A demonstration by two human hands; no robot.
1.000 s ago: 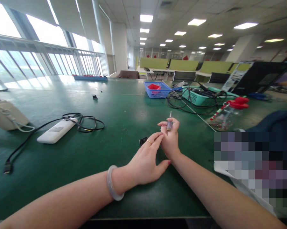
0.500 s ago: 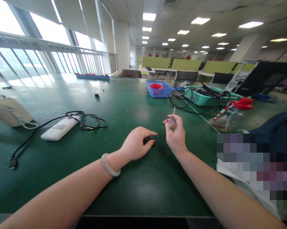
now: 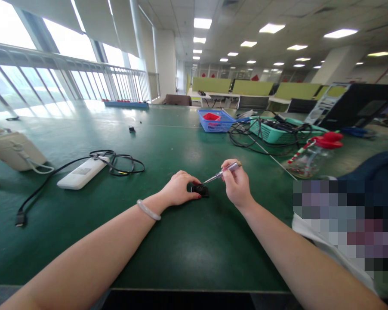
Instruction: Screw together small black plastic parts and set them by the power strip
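A small flat black part (image 3: 201, 190) lies on the green tabletop in front of me. My left hand (image 3: 178, 188) is closed around its left side, with the thumb along the near edge and the fingers at the far edge. My right hand (image 3: 235, 183) grips a slim screwdriver (image 3: 218, 175) with a metallic shaft and a shiny handle. The tool slants down to the left, and its tip is at the top of the black part; whether it touches is too small to tell.
To the left lie a white power bank (image 3: 83, 173) and a black cable (image 3: 129, 160). A blue basket (image 3: 216, 125), a green basket (image 3: 271, 134) with tangled cables and a red-lidded bottle (image 3: 312, 157) stand at the right. A small black piece (image 3: 131, 129) lies further back.
My right hand has turned the screwdriver from pointing up and away to pointing down left at the black part. The left fingers have shifted left, uncovering more of the part.
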